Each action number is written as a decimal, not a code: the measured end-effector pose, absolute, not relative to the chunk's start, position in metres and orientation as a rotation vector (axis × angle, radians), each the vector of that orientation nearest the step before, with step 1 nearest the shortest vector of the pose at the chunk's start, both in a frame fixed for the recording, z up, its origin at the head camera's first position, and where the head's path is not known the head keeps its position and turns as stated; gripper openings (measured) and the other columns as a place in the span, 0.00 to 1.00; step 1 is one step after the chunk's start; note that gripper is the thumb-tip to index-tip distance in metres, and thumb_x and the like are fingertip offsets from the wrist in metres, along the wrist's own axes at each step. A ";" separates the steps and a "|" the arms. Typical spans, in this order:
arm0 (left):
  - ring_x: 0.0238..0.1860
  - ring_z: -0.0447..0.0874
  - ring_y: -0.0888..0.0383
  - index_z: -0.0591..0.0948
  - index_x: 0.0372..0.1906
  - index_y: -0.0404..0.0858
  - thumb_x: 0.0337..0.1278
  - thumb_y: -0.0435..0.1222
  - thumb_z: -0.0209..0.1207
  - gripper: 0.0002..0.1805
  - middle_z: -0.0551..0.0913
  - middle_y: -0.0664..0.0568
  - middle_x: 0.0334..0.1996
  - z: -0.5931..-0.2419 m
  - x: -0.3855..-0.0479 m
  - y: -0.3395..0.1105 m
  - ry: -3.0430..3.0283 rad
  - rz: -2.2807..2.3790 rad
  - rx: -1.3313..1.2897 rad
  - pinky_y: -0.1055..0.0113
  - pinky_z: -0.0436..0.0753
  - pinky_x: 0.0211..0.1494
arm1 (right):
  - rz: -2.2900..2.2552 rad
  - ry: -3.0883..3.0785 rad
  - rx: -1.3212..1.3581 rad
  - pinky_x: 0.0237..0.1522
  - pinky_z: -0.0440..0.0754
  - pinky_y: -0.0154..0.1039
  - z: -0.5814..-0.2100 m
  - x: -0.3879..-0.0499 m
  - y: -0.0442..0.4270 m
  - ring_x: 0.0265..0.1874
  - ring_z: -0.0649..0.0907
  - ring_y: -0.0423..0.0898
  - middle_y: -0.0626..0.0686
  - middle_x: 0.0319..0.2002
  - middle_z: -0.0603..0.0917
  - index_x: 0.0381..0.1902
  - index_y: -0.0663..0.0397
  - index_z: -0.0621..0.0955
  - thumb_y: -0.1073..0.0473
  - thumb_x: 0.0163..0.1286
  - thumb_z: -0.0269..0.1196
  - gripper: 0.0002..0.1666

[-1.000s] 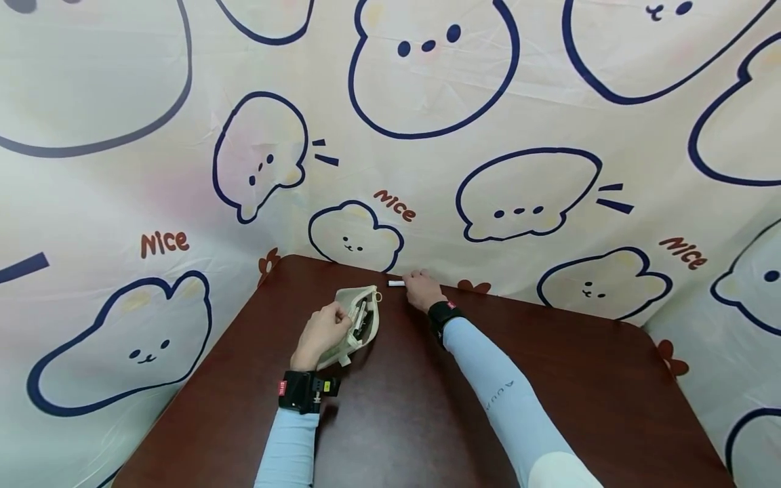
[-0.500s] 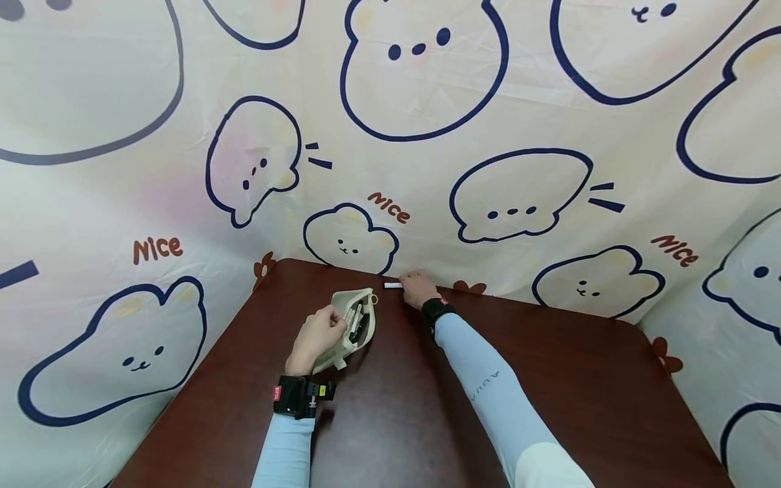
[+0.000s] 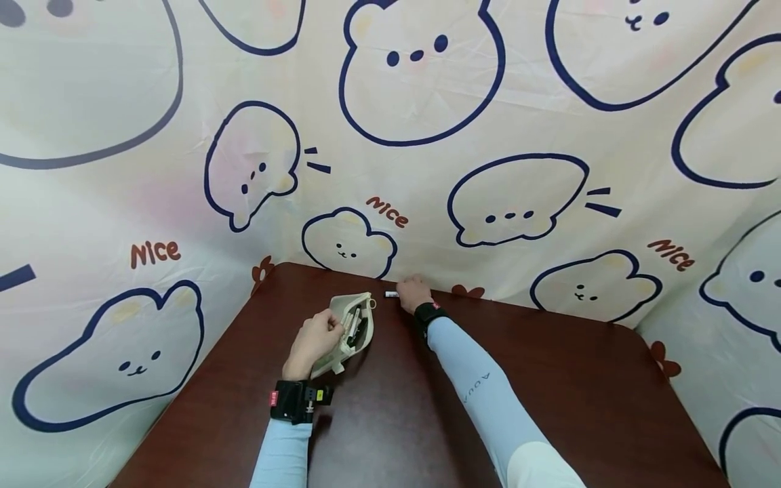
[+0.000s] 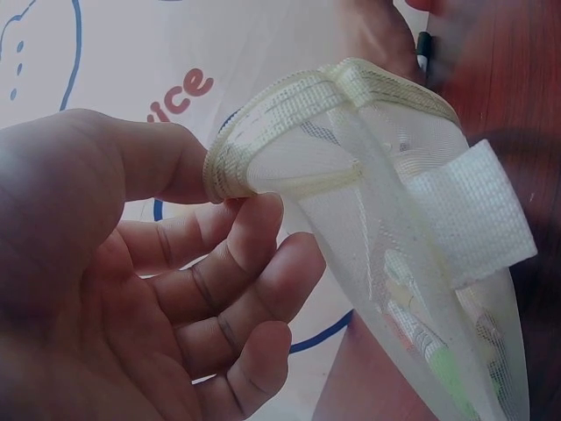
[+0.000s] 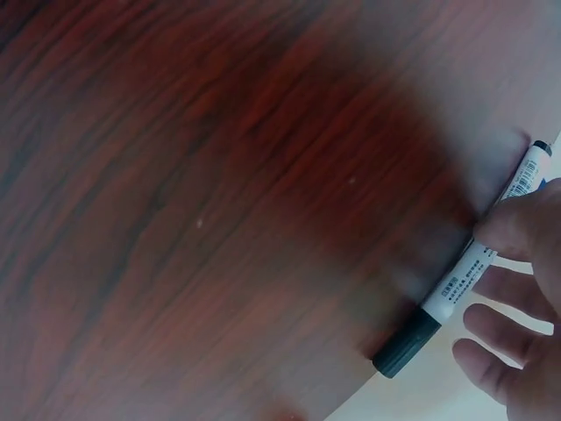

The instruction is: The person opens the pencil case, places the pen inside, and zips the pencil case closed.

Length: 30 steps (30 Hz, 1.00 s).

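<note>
My left hand pinches the zipped rim of a pale mesh pencil pouch between thumb and index finger. The pouch gapes toward the right, and several pens show inside it. At the table's back edge, my right hand grips a white marker with a black cap, thumb on the near side of the barrel. The marker lies along or very near the tabletop; contact cannot be told. Only a short white end of the marker sticks out left of that hand in the head view.
Both hands are over a dark brown wooden table. A cream curtain with blue cartoon outlines hangs right behind the back edge and along both sides. A white fabric tab juts from the pouch.
The right hand has shifted slightly left along the marker, so less of its white end shows. My left hand keeps its pinch on the pouch. The head view has tilted a little.
</note>
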<state>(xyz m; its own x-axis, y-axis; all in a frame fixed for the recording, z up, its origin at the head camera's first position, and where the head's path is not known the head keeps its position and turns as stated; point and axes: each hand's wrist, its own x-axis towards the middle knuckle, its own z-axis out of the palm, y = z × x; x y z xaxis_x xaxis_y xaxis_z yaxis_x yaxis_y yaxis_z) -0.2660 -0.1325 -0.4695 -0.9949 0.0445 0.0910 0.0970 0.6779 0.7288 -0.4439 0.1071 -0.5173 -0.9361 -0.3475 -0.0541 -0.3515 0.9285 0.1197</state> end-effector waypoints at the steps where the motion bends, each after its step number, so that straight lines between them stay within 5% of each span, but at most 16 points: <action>1: 0.21 0.71 0.57 0.76 0.32 0.41 0.61 0.36 0.52 0.04 0.75 0.51 0.23 -0.470 -0.266 -0.133 -2.818 -1.223 -0.115 0.66 0.69 0.25 | 0.204 3.057 -0.563 0.56 0.75 0.53 -0.519 -0.444 0.106 0.57 0.74 0.58 0.60 0.51 0.81 0.51 0.57 0.81 0.63 0.74 0.53 0.13; 16: 0.21 0.71 0.57 0.76 0.31 0.41 0.61 0.37 0.52 0.05 0.75 0.51 0.23 -0.467 -0.268 -0.132 -2.808 -1.212 -0.133 0.66 0.69 0.25 | 0.240 3.140 -0.667 0.57 0.74 0.51 -0.495 -0.430 0.108 0.48 0.78 0.56 0.58 0.45 0.84 0.48 0.55 0.82 0.61 0.72 0.56 0.11; 24: 0.22 0.71 0.57 0.76 0.29 0.41 0.60 0.36 0.52 0.06 0.76 0.52 0.22 -0.470 -0.267 -0.128 -2.830 -1.188 -0.133 0.66 0.69 0.27 | -0.077 3.140 -0.616 0.30 0.77 0.44 -0.494 -0.414 0.114 0.28 0.80 0.49 0.52 0.28 0.80 0.34 0.55 0.79 0.61 0.67 0.58 0.04; 30: 0.21 0.71 0.57 0.76 0.30 0.41 0.61 0.36 0.52 0.06 0.75 0.51 0.22 -0.471 -0.266 -0.130 -2.832 -1.182 -0.128 0.66 0.69 0.26 | -0.440 3.019 -0.499 0.24 0.69 0.38 -0.492 -0.402 0.113 0.22 0.74 0.46 0.51 0.25 0.75 0.31 0.54 0.76 0.59 0.66 0.57 0.06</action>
<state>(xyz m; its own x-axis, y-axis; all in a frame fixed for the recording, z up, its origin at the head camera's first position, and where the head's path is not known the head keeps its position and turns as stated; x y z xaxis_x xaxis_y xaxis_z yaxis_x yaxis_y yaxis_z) -0.2657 -0.1296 -0.4711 -0.9941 0.0498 0.0963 0.1035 0.7006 0.7061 -0.4018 0.1129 -0.4922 -0.9467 -0.3221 -0.0031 -0.3079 0.9074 -0.2860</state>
